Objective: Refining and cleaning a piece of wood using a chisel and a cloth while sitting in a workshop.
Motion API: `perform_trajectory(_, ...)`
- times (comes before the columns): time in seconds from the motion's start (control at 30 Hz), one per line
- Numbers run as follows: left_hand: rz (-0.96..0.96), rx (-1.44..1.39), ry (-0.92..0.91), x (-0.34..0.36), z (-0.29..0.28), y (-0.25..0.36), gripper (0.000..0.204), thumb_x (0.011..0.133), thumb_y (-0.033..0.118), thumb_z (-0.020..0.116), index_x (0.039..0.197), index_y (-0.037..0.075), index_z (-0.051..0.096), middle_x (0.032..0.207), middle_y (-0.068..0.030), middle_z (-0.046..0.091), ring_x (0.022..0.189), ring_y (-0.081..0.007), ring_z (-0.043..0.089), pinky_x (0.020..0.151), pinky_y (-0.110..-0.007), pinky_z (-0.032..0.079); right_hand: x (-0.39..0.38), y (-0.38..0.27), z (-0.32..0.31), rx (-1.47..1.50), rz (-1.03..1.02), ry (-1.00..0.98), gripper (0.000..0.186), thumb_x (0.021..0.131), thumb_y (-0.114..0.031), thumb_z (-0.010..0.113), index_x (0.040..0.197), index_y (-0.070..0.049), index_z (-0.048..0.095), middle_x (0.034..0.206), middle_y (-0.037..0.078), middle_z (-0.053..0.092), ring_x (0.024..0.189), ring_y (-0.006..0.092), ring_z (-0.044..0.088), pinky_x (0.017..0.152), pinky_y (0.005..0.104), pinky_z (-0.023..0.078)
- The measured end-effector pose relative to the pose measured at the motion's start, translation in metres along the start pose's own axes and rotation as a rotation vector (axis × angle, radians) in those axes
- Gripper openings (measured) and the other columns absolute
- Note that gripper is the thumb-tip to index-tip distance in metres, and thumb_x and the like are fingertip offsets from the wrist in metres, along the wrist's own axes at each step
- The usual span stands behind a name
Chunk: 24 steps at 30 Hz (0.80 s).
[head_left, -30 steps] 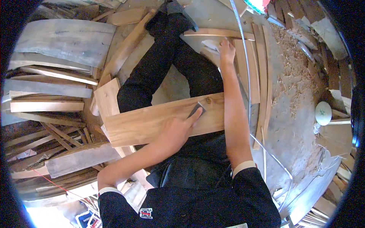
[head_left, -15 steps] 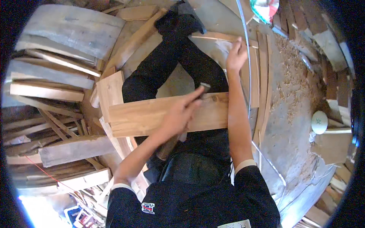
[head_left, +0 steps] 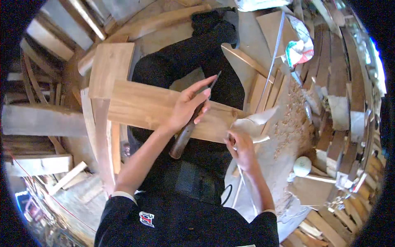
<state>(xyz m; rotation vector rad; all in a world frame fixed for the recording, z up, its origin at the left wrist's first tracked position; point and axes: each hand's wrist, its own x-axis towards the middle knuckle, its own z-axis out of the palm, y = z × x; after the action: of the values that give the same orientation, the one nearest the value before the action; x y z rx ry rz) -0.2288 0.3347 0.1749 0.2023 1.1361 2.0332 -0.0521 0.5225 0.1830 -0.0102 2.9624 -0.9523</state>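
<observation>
A light-brown wooden board (head_left: 140, 103) lies across my thighs, its right end lower than its left. Over the middle of it, my left hand (head_left: 187, 110) is closed around a chisel (head_left: 182, 142). The brown wooden handle points toward my lap, and the thin metal blade slants up past my index finger. At the board's right end, my right hand (head_left: 242, 150) pinches a curled off-white sheet (head_left: 255, 123), which looks like paper or sandpaper. Motion blurs the fingertips there, and the sheet covers part of that end.
Another board (head_left: 110, 68) sits under the left end, on a wooden support (head_left: 114, 152). Wood shavings (head_left: 288, 117) cover the floor at right, beside a pale round object (head_left: 302, 166). Stacked timber (head_left: 343, 107) stands far right. A red-green-white bag (head_left: 299, 51) lies ahead.
My right hand has come back from the far right to the board's end, now with the sheet. The left hand still grips the chisel, turned more upright. The whole view has shifted.
</observation>
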Motion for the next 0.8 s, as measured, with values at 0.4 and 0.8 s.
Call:
perform_trajectory(0.4, 0.035, -0.085, -0.081, -0.004, -0.005, -0.006, 0.047, 0.103, 0.026, 0.052, 0.148, 0.015, 0.042, 0.066, 0.0010, 0.048, 0.046, -0.0051, 0.040, 0.041, -0.020, 0.034, -0.005, 0.040, 0.007, -0.018, 0.215, 0.292, 0.075, 0.087, -0.024, 0.070, 0.146, 0.006, 0.036, 0.152, 0.031, 0.033, 0.142, 0.0421, 0.034, 0.116, 0.0439, 0.030)
perform_trajectory(0.8, 0.066, -0.068, -0.063, -0.001, -0.008, -0.010, 0.048, 0.104, 0.025, 0.051, 0.149, 0.015, 0.041, 0.065, 0.0012, 0.049, 0.046, -0.0051, 0.041, 0.043, -0.021, 0.035, 0.037, 0.029, -0.011, -0.230, 0.032, 0.356, 0.027, 0.091, 0.001, 0.059, 0.118, 0.002, 0.064, 0.133, 0.021, 0.059, 0.115, 0.0350, 0.062, 0.098, 0.0422, 0.050)
